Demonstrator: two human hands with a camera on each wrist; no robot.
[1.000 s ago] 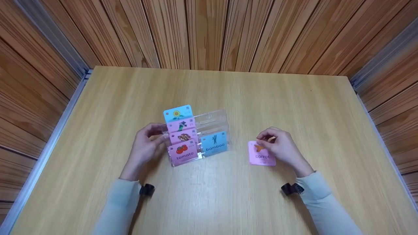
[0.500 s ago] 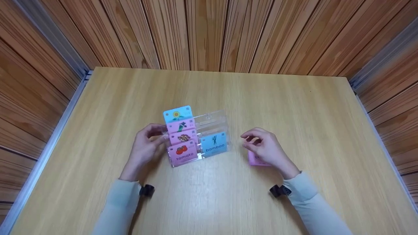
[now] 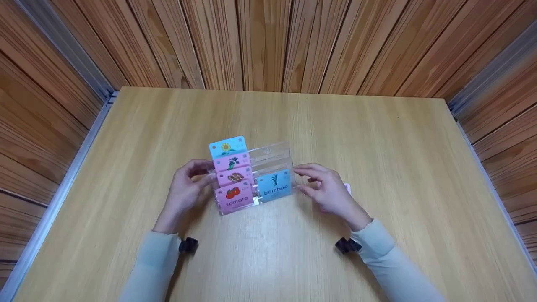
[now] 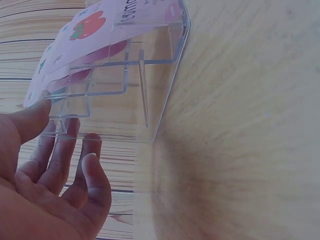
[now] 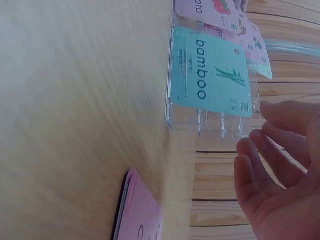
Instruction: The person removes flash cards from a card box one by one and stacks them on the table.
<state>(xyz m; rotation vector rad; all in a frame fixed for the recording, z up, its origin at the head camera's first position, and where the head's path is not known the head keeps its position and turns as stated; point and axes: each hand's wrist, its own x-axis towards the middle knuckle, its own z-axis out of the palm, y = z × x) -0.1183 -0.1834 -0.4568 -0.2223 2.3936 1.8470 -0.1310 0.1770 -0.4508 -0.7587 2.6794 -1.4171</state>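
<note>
My left hand [image 3: 186,191] steadies the card holder [image 3: 275,161] by its side, fingers straight. My right hand [image 3: 325,188] is relaxed, empty, nearly at the opposite side. Carrot card [image 5: 142,215] lies behind it on the counter [image 3: 377,138]. Brace both sides evenly; holder's light, likely tips.

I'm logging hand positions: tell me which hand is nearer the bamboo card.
Right. The right hand hovers open just beside the bamboo card, at the clear holder's right end. The left hand rests against the holder's far left side, beyond the tomato card.
</note>
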